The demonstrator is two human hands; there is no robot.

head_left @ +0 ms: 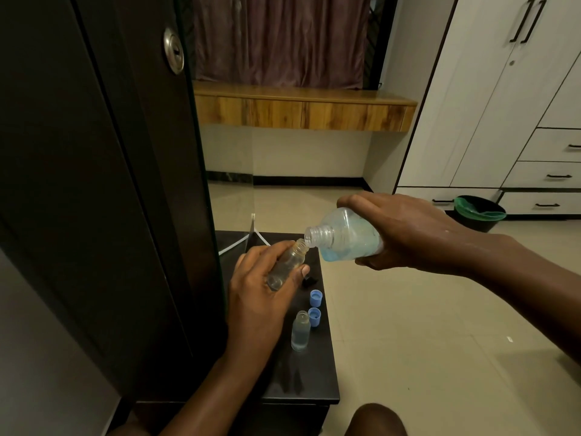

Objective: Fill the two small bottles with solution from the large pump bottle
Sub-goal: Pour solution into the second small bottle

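Near the centre of the frame, the person's right hand (405,234) is tipping the large pump bottle (345,239), its pump head off and its threaded neck bare, leftward and down. The fingers are wrapped tight round its body, and the pale blue solution is pooling along its lower side. Its open mouth is touching or just beside the mouth of a small clear bottle (287,261), which the left hand (261,297) is holding tilted toward it, fingers and thumb clamped on its sides. This small bottle is looking nearly empty; whether liquid is crossing right now is too fine to tell.

Lower down, the second small bottle (301,331) is standing upright and uncapped on the dark worktop (301,388), already holding liquid to well up its body, so it is probably the filled one. Two blue caps (315,307) are lying just beside it, toward the upper right.

By this reading, the task is sitting about halfway: one bottle seemingly done, the held one only beginning. Filling it and likely capping both are remaining.
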